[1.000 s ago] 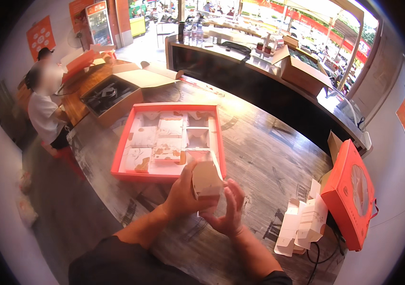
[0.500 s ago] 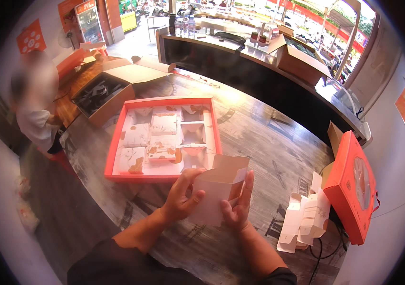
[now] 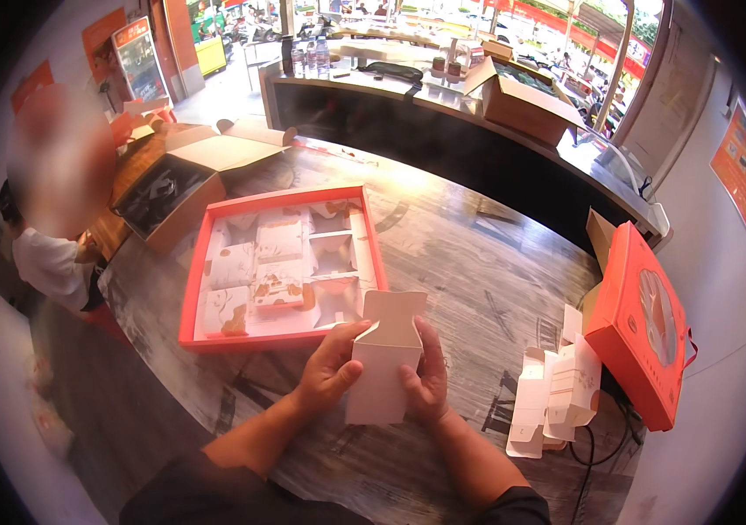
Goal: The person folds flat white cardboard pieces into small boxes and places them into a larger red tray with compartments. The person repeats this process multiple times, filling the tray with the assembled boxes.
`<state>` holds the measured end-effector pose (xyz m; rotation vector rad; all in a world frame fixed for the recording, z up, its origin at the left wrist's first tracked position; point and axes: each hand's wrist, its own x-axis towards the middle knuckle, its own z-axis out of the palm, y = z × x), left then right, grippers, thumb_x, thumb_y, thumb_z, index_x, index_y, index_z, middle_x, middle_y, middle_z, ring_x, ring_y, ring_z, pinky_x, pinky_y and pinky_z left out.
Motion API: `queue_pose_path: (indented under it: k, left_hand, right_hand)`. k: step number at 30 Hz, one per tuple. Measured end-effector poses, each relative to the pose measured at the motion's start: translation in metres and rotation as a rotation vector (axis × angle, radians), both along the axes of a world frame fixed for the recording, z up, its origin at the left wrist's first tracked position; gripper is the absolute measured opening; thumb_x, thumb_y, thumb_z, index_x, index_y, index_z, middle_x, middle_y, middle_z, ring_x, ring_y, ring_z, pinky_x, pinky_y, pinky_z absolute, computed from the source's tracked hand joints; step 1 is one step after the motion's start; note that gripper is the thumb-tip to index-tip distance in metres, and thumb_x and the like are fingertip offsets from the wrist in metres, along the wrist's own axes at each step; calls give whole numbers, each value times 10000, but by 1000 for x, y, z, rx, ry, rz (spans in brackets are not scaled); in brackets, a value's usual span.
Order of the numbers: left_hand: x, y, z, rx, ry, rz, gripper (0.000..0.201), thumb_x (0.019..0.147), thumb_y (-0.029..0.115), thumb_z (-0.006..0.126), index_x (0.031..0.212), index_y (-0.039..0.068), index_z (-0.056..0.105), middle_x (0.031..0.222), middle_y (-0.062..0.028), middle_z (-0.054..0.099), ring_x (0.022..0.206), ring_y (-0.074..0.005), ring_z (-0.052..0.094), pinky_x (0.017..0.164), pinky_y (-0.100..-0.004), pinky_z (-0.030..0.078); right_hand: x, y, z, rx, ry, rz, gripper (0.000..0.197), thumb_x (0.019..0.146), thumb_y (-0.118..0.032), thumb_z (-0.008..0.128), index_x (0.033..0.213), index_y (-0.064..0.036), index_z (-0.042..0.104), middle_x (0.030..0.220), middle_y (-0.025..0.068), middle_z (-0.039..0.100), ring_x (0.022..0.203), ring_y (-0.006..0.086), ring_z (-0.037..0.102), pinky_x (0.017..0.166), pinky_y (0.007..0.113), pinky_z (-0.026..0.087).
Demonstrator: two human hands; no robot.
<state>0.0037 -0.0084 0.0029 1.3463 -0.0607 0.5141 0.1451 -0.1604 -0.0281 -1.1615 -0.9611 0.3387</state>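
Note:
Between both hands I hold a small white carton (image 3: pixel 383 382) upright, its top flap standing up and its mouth partly open. My left hand (image 3: pixel 331 367) grips the carton's left side, thumb on the front face. On the opposite side, my right hand (image 3: pixel 428 376) holds it with fingers behind and thumb at the front edge. Just beyond my left hand lies a shallow red gift box (image 3: pixel 191 302) with a divided insert. Several patterned small boxes (image 3: pixel 280 284) sit in its left and middle compartments; the right-hand ones look hollow.
Folded white cartons (image 3: pixel 548 394) lie at the right, beside a leaning red box lid (image 3: pixel 640 324) with a clear window. A black cable (image 3: pixel 590 464) hangs there. An open brown box (image 3: pixel 172 197) stands far left near a person (image 3: pixel 53 262). Behind runs a dark counter (image 3: pixel 408 149).
The carton has turned so its front face points more toward me, and its sides look squarer. Both hands still grip it. My view has shifted slightly.

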Motion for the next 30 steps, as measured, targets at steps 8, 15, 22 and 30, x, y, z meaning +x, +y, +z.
queue_pose_path:
  k: [8, 15, 22, 30]
  left_hand:
    - [-3, 7, -13, 18, 27, 53, 313, 1033, 299, 673, 1197, 59, 560, 1262, -59, 543, 1107, -131, 555, 944, -302, 470]
    - [-3, 11, -11, 265, 78, 220, 290, 1012, 313, 689, 1019, 37, 602, 1120, -73, 572, 1027, -170, 552, 930, -307, 450]
    - [1, 8, -14, 280, 8, 252, 232, 1043, 244, 658, 1109, 33, 587, 1324, -126, 570, 1169, -173, 581, 986, -317, 486]
    - [2, 0, -19, 23, -73, 207, 485, 1040, 182, 656, 1429, 54, 397, 1348, -140, 568, 1176, -179, 600, 1005, -348, 520]
  right_hand:
    - [-2, 7, 13, 35, -131, -8, 229, 937, -244, 663, 1035, -38, 635, 1347, 198, 534, 1258, 325, 516, 1092, 439, 397]
    - [-2, -1, 19, -76, -145, 7, 228, 971, -223, 633, 919, -2, 646, 1175, 182, 645, 1101, 305, 622, 990, 386, 478]
    - [-5, 7, 17, -18, -157, -59, 173, 962, -93, 606, 1039, 37, 691, 1237, 211, 672, 1137, 318, 655, 1000, 391, 497]
    - [-10, 9, -4, 148, 24, 36, 306, 983, -59, 626, 1248, 5, 487, 1323, 226, 636, 1181, 246, 636, 1018, 367, 499]
